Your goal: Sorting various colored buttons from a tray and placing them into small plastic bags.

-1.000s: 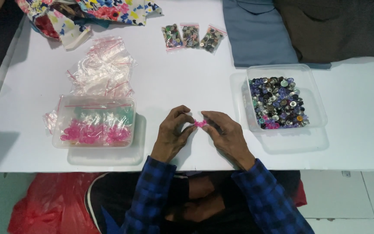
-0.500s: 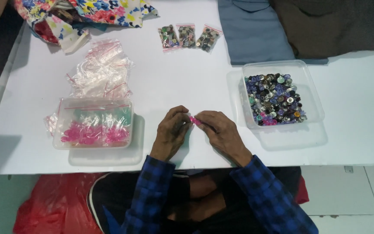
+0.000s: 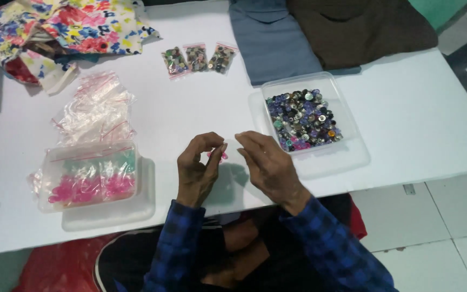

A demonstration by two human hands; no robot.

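My left hand [image 3: 198,167] pinches a small pink piece [image 3: 220,156] in a little clear bag just above the white table [image 3: 190,108]. My right hand [image 3: 266,162] hovers beside it with fingers loosely apart and nothing in it, a short gap from the pink piece. To the right stands a clear tub of mixed buttons [image 3: 304,116]. At the left, a clear tub [image 3: 90,176] holds small bags with pink and green pieces.
A pile of empty clear zip bags [image 3: 95,108] lies behind the left tub. Three filled small bags [image 3: 198,58] sit at the back centre. Floral cloth [image 3: 66,32], blue fabric [image 3: 271,38] and brown fabric [image 3: 358,27] lie along the far edge.
My right hand has let go of the pink piece and drawn slightly away to the right. The left hand keeps holding it. The view has shifted a little.
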